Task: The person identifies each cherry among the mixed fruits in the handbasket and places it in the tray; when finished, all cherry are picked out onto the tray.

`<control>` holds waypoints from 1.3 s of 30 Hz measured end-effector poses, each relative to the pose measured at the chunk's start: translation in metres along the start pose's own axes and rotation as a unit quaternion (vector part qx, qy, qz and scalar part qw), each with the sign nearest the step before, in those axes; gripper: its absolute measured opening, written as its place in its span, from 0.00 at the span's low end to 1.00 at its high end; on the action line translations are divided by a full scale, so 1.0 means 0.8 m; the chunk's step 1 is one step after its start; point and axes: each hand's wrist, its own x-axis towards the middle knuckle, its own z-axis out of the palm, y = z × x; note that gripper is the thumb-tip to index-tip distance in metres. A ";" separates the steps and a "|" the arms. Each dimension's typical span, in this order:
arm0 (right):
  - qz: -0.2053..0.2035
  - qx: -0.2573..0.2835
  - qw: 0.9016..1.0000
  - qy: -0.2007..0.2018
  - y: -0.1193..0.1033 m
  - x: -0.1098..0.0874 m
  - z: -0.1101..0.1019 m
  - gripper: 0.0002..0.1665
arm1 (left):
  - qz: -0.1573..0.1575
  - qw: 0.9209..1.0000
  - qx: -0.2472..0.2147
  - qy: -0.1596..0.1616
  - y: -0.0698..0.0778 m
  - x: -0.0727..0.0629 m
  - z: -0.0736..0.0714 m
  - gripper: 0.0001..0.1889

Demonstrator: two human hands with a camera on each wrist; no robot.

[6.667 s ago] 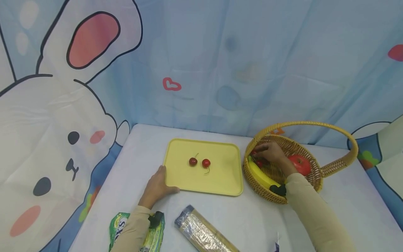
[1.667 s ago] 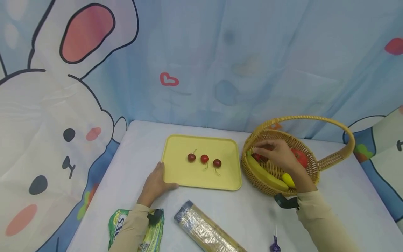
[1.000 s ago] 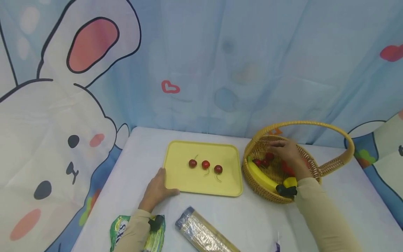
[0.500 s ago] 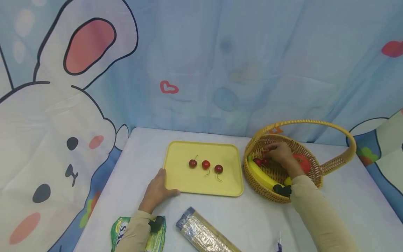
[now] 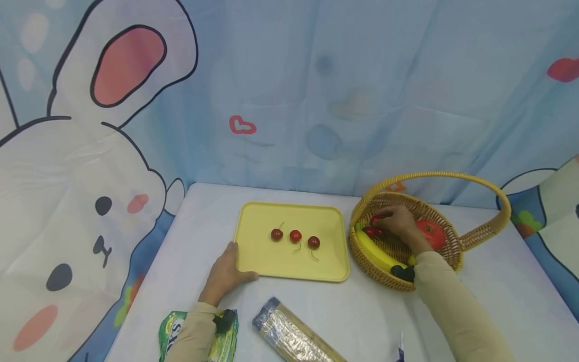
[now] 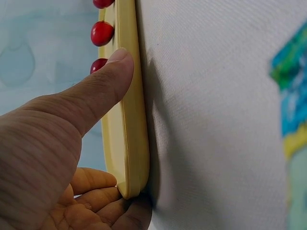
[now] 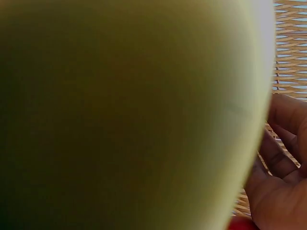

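My left hand lies at the near left corner of a yellow tray. In the left wrist view the thumb touches the tray's edge, fingertips at its corner. Three dark red cherries with stems, including a middle cherry, lie in a row on the tray. Inside the wicker basket, my right hand pinches a red cherry at its fingertips. Just below are other cherries, beside a banana. A blurred yellow-green surface covers most of the right wrist view.
A large red fruit and a partly hidden yellow fruit share the basket, whose tall handle arches over it. Nearer me are a green snack bag, a long clear-wrapped package and a purple-wrapped lollipop.
A third cherry has come onto the tray since the earliest frame. Over the last second my right hand has shifted left inside the basket with a cherry at its fingertips. My left hand has stayed put.
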 end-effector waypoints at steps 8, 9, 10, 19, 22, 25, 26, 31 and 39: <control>0.017 0.056 0.998 0.004 0.006 -0.004 -0.006 0.24 | 0.008 1.000 -0.005 0.001 -0.001 0.000 0.003 0.59; 0.019 0.068 0.997 0.004 0.006 -0.005 -0.008 0.24 | 0.009 1.000 -0.005 0.001 -0.002 0.000 0.004 0.59; 0.023 0.072 0.997 0.006 0.007 -0.005 -0.010 0.25 | 0.009 1.000 -0.004 0.001 -0.002 0.000 0.004 0.59; -0.013 0.048 0.999 -0.004 -0.014 -0.025 -0.041 0.26 | 0.008 1.000 -0.006 -0.003 0.001 -0.003 0.001 0.59; -0.009 0.047 0.999 -0.013 -0.018 -0.035 -0.048 0.27 | 0.007 1.000 -0.002 -0.004 0.000 -0.002 0.001 0.59; -0.011 0.038 0.999 -0.008 -0.021 -0.043 -0.054 0.28 | 0.008 1.000 0.001 -0.003 0.000 -0.002 0.000 0.59; -0.011 0.037 0.999 -0.006 -0.023 -0.047 -0.056 0.29 | 0.008 1.000 0.002 -0.002 0.000 -0.002 -0.001 0.59; -0.020 0.033 0.999 0.005 -0.036 -0.066 -0.062 0.30 | 0.000 1.000 -0.003 -0.002 0.000 -0.003 -0.002 0.59; -0.032 0.074 0.997 0.018 -0.051 -0.103 -0.052 0.27 | -0.005 1.000 0.000 -0.005 -0.001 0.000 -0.001 0.60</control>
